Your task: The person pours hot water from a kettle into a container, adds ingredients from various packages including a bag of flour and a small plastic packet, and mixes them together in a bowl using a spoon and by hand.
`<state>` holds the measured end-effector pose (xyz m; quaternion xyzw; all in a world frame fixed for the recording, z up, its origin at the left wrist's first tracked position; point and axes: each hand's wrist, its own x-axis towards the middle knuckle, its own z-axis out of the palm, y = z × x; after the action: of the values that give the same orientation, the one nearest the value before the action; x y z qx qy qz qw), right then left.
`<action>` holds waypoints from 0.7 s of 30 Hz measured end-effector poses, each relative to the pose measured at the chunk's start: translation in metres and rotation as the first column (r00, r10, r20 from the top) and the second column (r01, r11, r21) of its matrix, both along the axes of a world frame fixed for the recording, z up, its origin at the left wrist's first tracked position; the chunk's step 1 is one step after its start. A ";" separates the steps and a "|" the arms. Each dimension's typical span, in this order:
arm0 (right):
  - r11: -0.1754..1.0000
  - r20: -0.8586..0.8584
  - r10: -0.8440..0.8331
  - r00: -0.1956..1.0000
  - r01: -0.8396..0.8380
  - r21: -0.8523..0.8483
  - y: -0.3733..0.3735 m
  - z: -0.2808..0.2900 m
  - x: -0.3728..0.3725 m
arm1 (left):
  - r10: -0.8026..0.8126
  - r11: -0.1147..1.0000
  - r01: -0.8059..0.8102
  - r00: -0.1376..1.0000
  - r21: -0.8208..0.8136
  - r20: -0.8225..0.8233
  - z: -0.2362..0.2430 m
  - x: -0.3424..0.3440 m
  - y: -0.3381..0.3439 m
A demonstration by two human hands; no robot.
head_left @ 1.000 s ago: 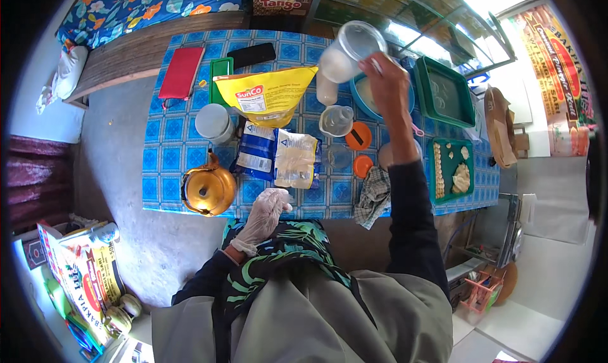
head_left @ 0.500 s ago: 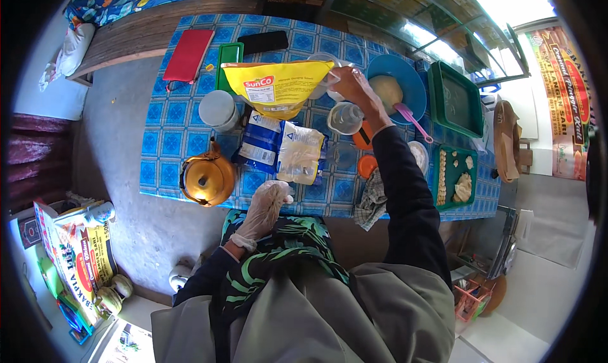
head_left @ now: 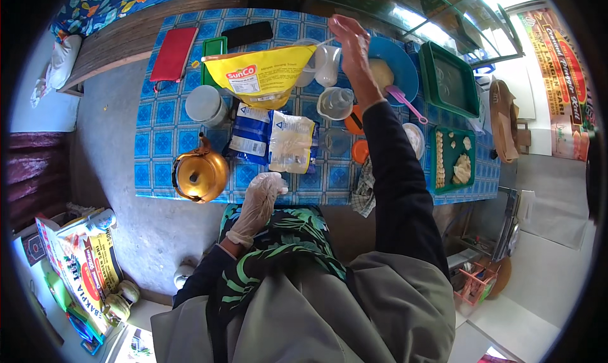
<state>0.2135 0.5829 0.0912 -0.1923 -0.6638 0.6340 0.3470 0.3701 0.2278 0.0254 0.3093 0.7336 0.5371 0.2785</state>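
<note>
My right hand (head_left: 353, 43) is raised over the far side of the table, its fingers closed near a thin pale stick-like thing (head_left: 326, 41) that looks like a handle. Below it stand a clear plastic bottle (head_left: 327, 65) and a clear jug (head_left: 335, 103). Beside it, a blue bowl (head_left: 405, 62) holds a pale dough ball (head_left: 380, 73) and a pink spatula (head_left: 406, 103). Near the table's front edge my left hand (head_left: 263, 195), in a clear plastic glove, has its fingers curled together; what they hold, if anything, is hidden. A yellow oil pouch (head_left: 259, 75) stands left of my right hand.
Blue and white packets (head_left: 291, 141) lie mid-table, beside a lidded tub (head_left: 206, 106) and a golden kettle (head_left: 201, 175). On the right are a green tray (head_left: 451, 182) with dough pieces and stacked green trays (head_left: 453, 106). A checked cloth (head_left: 363, 192) hangs over the front edge.
My right hand has lifted up and away from the clear containers beside the oil pouch, with a thin pale thing now showing at its fingers. My left hand stays curled near the front edge.
</note>
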 end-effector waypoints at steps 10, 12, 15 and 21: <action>0.971 0.524 -0.230 0.820 0.154 0.185 -0.049 -0.049 0.266 | -0.065 0.954 -0.102 0.846 -0.281 -0.529 0.018 -0.001 -0.004; 0.945 0.640 -0.297 0.708 0.121 0.305 -0.053 -0.132 0.311 | -0.211 0.953 0.097 0.891 -0.286 -0.401 0.016 0.002 0.005; 0.835 0.639 -0.461 0.615 0.057 0.548 -0.074 -0.169 0.309 | -0.150 0.972 0.075 0.929 -0.224 -0.339 0.017 0.000 0.013; 0.725 0.673 -0.614 0.411 -0.043 0.688 -0.085 -0.180 0.295 | -0.022 1.000 0.023 0.999 -0.011 0.043 0.014 -0.017 -0.002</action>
<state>0.5082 0.4983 -0.0888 -0.4832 -0.8609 0.1159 0.1089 0.3533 0.2261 0.0398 0.3044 0.7271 0.5362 0.3019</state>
